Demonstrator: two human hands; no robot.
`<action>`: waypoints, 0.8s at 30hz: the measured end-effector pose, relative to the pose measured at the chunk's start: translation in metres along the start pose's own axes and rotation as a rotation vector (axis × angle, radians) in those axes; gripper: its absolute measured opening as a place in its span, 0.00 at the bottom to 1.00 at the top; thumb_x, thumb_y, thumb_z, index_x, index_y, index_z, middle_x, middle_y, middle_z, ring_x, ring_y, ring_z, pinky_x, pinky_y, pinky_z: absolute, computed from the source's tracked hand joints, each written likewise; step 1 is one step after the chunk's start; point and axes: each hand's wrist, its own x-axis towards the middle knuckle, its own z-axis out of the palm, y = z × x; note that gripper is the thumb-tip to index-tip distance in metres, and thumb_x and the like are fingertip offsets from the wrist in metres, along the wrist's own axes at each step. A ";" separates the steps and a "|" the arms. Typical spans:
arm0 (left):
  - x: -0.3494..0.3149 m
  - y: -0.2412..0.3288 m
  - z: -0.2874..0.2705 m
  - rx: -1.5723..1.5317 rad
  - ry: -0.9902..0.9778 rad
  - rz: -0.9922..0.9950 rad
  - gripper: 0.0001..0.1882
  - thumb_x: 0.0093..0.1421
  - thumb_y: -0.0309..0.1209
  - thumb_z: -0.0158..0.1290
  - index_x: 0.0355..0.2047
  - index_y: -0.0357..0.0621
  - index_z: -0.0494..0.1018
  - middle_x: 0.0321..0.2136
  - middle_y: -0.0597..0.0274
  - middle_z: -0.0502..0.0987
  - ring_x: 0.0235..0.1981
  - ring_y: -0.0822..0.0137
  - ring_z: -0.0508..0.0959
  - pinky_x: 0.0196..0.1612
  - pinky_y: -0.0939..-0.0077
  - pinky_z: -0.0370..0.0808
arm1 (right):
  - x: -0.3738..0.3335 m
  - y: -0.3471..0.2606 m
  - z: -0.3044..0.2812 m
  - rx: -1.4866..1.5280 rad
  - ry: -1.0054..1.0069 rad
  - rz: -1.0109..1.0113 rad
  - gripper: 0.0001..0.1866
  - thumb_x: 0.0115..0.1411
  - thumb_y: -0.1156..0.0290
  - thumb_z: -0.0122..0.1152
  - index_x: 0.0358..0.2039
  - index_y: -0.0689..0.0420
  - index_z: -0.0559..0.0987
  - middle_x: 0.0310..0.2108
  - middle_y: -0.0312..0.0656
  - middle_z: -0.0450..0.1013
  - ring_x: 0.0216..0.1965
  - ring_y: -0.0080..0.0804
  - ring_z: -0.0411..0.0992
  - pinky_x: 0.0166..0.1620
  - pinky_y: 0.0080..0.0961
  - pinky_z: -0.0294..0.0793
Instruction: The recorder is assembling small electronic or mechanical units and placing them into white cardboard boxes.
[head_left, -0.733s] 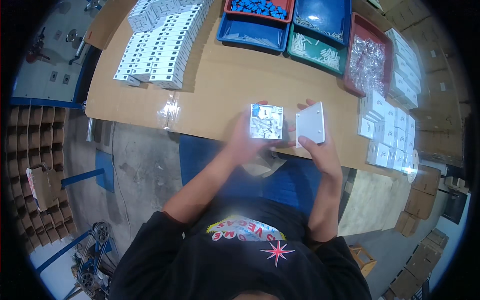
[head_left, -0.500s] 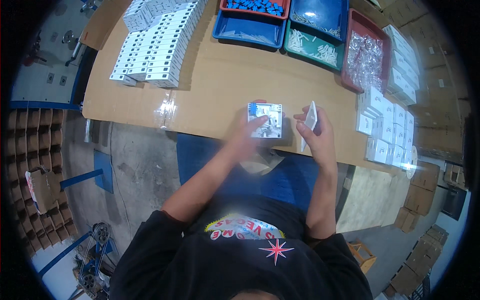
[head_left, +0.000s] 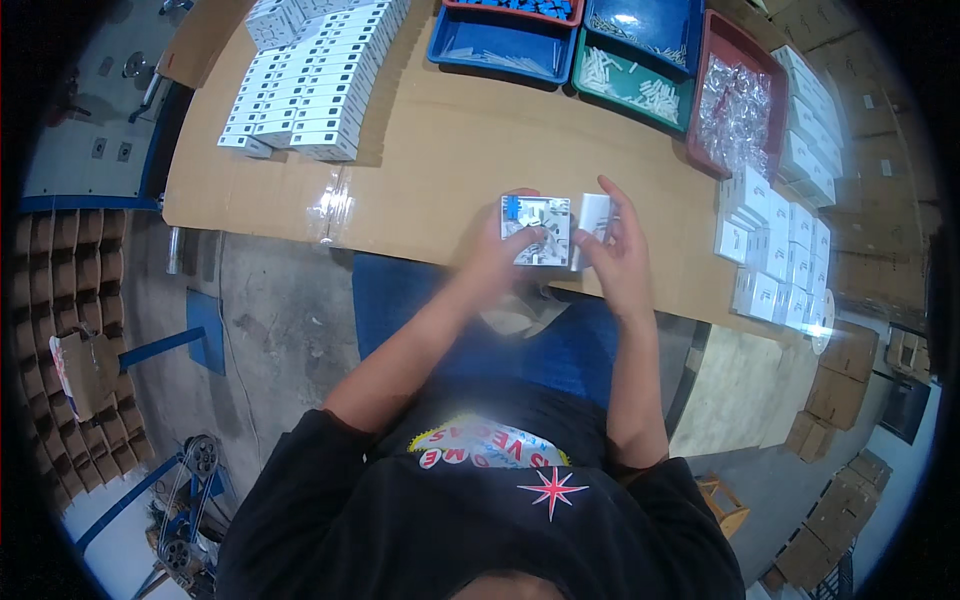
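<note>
In my left hand [head_left: 497, 240] is a square white plastic box [head_left: 537, 252], its inside facing up, with small white fittings and a blue piece in the upper left corner. My left thumb lies over its middle. My right hand [head_left: 622, 255] pinches a white cover plate [head_left: 595, 215] between thumb and fingers, tilted and right alongside the box's right edge. Whether plate and box touch, I cannot tell. Both hands are over the near edge of the brown table [head_left: 430, 180].
Stacked white boxes [head_left: 310, 90] stand at the far left. Across the back are a blue tray [head_left: 500, 50], a green tray [head_left: 625, 105] of white plugs and a red tray [head_left: 715, 155] of clear bags. More white boxes [head_left: 765, 250] are piled at the right.
My right hand has brought the cover plate left, close beside the box, and turned it so more of its face shows. The box in my left hand has shifted slightly up and right.
</note>
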 end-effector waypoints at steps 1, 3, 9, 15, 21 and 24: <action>0.000 -0.001 0.000 -0.012 0.017 0.015 0.26 0.66 0.20 0.51 0.63 0.46 0.63 0.53 0.54 0.76 0.53 0.61 0.80 0.53 0.63 0.81 | -0.002 -0.003 0.007 0.002 -0.001 0.002 0.33 0.59 0.72 0.69 0.64 0.58 0.68 0.39 0.36 0.74 0.43 0.27 0.76 0.42 0.24 0.77; -0.005 0.004 0.005 -0.009 0.021 -0.010 0.24 0.68 0.24 0.50 0.63 0.47 0.63 0.54 0.54 0.75 0.54 0.62 0.79 0.55 0.61 0.80 | -0.009 -0.015 0.020 -0.231 0.110 0.011 0.39 0.53 0.68 0.75 0.64 0.61 0.67 0.47 0.47 0.75 0.50 0.36 0.77 0.50 0.32 0.78; -0.004 0.011 0.004 -0.187 -0.065 -0.089 0.31 0.74 0.56 0.34 0.68 0.51 0.61 0.59 0.59 0.73 0.58 0.62 0.76 0.57 0.63 0.77 | -0.012 -0.014 0.047 -0.600 0.151 -0.060 0.44 0.49 0.62 0.76 0.62 0.67 0.68 0.59 0.61 0.71 0.56 0.57 0.74 0.58 0.42 0.75; 0.002 0.004 0.008 -0.184 -0.052 -0.064 0.34 0.76 0.59 0.29 0.68 0.49 0.61 0.57 0.58 0.74 0.57 0.63 0.75 0.61 0.62 0.73 | -0.010 0.007 0.055 -0.690 0.131 -0.134 0.46 0.49 0.60 0.75 0.65 0.68 0.66 0.65 0.68 0.64 0.63 0.61 0.69 0.61 0.43 0.73; 0.002 0.004 0.009 -0.169 -0.025 -0.067 0.31 0.78 0.54 0.26 0.68 0.49 0.63 0.55 0.58 0.75 0.56 0.64 0.76 0.60 0.63 0.74 | -0.009 0.017 0.051 -0.731 0.122 -0.237 0.47 0.51 0.59 0.77 0.65 0.69 0.66 0.66 0.70 0.62 0.62 0.63 0.70 0.59 0.42 0.75; 0.000 0.005 0.010 -0.148 -0.018 -0.067 0.31 0.78 0.54 0.25 0.67 0.49 0.63 0.55 0.58 0.74 0.56 0.64 0.76 0.60 0.63 0.74 | -0.010 0.022 0.050 -0.713 0.105 -0.285 0.48 0.53 0.57 0.77 0.67 0.68 0.65 0.67 0.70 0.60 0.62 0.63 0.69 0.58 0.42 0.75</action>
